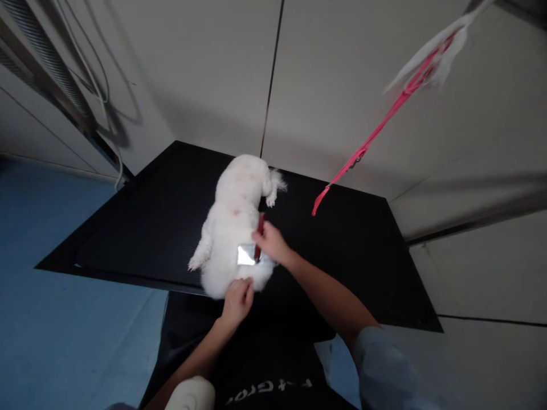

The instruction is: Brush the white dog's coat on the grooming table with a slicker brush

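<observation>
A white fluffy dog (237, 199) lies on a black grooming table (342, 250), its near end close to my body. My right hand (271, 242) grips the dark red handle of a slicker brush (247, 255). The brush's shiny flat head rests on or just over the white coat; its pins are hidden. Against the near end of the dog, my left hand (237, 299) is closed, with its fingers pressed into the fur. How much fur is pinched there is hidden by the fingers.
A pink leash (380, 131) hangs down over the right of the table, with white material near its top. At the left stand a ribbed metal hose (47, 51) and a white cable (102, 97). Pale wall panels (205, 62) back the table. Blue floor (85, 336) lies left.
</observation>
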`<state>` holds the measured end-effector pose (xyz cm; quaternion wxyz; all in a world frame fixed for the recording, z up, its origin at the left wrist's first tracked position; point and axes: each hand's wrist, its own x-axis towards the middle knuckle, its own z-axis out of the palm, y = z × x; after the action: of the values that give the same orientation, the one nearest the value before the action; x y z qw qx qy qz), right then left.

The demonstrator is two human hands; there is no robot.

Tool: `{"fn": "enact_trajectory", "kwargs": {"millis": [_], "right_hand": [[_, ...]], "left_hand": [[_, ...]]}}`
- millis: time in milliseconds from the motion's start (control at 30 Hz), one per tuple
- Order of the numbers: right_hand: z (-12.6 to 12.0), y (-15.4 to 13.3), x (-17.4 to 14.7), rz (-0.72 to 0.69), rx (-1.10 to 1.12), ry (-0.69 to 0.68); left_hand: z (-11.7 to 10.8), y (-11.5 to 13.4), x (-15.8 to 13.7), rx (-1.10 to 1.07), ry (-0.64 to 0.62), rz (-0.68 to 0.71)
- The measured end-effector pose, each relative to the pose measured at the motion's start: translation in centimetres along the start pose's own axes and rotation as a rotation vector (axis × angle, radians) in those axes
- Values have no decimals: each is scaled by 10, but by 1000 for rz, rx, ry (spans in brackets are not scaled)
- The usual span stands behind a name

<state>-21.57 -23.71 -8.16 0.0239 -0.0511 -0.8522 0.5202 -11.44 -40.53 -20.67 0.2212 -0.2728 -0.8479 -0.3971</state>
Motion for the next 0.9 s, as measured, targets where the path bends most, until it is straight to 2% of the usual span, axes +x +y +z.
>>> {"fn": "enact_trajectory", "kwargs": {"millis": [100,133,167,200,233,267,300,400,433,533,567,633,667,700,767,833,867,900], "right_hand": [[-7,2,10,-17,51,235],[-10,4,10,-45,66,250],[-11,7,8,-74,73,192],[-11,11,5,-96,71,77],[-12,16,1,-95,70,-38],[-12,21,-3,-69,78,-97],[-13,26,-7,-28,99,-69],[-18,38,-14,39,182,268],[-20,40,-16,15,188,275],[-19,43,-25,-87,142,-36],[-19,43,-27,-90,138,-66],[-18,41,-30,-76,165,87],[-19,39,-31,-78,183,178],[-20,38,-32,-95,191,209],[-23,35,-35,-154,153,63],[-27,32,-38,-164,92,-55],[-28,32,-39,-152,77,-19],[-29,31,-40,-142,82,72]], "left_hand": [[-3,1,1,-30,-22,-13],[-4,2,1,-36,-28,-19],[-5,2,1,-42,-30,-24],[-7,3,0,-46,-27,-30],[-10,2,-1,-48,-21,-37],[-13,1,-3,-48,-8,-45],[-17,-1,-5,-43,8,-56],[-34,-7,-7,7,104,-113],[-40,-8,-5,29,150,-139],[-53,-8,13,41,239,-117],[-54,-7,21,7,229,-64],[-50,-8,37,-89,130,55],[-46,-10,44,-116,60,88],[-40,-13,49,-109,-10,95],[-28,-24,56,-10,-76,51],[-19,-36,60,78,-48,-8],[-16,-42,61,93,-31,-27],[-15,-47,63,88,-31,-36]]}}
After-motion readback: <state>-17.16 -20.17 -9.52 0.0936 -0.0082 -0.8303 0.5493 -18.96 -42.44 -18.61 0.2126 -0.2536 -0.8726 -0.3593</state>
